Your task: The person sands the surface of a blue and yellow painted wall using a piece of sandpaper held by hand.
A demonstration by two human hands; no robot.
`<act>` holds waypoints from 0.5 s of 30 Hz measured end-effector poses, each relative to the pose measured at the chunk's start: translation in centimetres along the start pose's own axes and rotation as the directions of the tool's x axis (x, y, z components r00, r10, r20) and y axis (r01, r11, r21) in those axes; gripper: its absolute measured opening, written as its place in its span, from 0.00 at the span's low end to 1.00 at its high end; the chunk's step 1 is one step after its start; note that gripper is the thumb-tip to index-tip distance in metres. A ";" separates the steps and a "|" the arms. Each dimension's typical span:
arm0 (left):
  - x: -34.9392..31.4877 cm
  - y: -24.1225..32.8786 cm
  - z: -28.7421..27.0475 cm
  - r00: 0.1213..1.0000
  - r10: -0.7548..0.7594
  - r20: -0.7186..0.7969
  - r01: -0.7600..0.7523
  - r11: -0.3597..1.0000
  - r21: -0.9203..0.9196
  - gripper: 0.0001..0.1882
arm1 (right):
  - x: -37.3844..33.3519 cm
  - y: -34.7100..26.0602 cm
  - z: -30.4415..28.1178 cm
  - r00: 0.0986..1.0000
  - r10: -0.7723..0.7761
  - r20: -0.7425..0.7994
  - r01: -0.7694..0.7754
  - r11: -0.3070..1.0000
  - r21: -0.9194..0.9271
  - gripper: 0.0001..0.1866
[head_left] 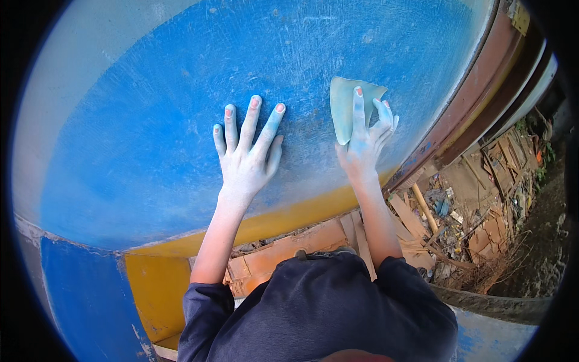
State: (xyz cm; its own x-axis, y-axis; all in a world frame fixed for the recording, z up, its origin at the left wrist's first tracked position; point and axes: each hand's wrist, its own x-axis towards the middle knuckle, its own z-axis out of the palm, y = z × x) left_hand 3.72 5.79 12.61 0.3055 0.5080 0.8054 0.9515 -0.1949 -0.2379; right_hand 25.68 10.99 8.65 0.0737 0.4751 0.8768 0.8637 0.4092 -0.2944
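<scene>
Head view: right hand (365,142) presses sheet of sandpaper (350,108) flat on blue curved hull (151,120), fingers spread over it. Sheet lies under and above fingertips, long axis pointing up, away from wrist. Left hand (247,160) rests bare on hull, fingers spread, holding nothing, well apart from sheet. Right hand is nearer. Yellow band (289,220) runs below both wrists.
</scene>
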 end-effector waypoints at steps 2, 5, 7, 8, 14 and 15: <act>-1.4 -1.3 0.1 0.997 -0.061 -0.044 0.060 0.998 -0.027 0.31 | -0.7 -0.9 1.5 0.999 -0.017 -0.046 0.010 0.988 -0.155 0.40; -3.3 -2.0 1.1 0.996 -0.058 -0.060 0.056 0.998 -0.038 0.32 | -7.8 -4.7 5.9 0.997 0.011 0.081 -0.022 0.990 0.138 0.38; -4.9 -2.2 1.4 0.996 -0.067 -0.051 0.066 0.998 -0.010 0.32 | -12.6 -7.1 6.9 0.988 0.029 0.149 -0.050 0.989 0.138 0.37; -5.4 -2.2 1.7 0.998 -0.051 -0.046 0.050 0.998 -0.025 0.32 | -13.6 -7.6 6.9 0.981 0.097 0.165 -0.122 0.981 0.148 0.36; -8.2 -2.3 2.4 0.993 -0.108 0.049 0.111 0.991 -0.072 0.28 | -4.2 -5.5 4.7 0.923 0.383 -0.048 -0.365 0.906 0.214 0.32; -8.3 -2.1 2.4 0.994 -0.094 0.054 0.099 0.991 -0.086 0.28 | -5.1 -6.3 5.0 0.946 0.325 -0.016 -0.317 0.933 0.170 0.31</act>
State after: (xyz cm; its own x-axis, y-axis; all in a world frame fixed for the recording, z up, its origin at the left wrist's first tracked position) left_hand -0.77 3.99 5.12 0.2160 0.5684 0.7939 0.9704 -0.2151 -0.1100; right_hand 17.33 9.90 4.17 0.3584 0.5694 0.7398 0.6973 0.3637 -0.6177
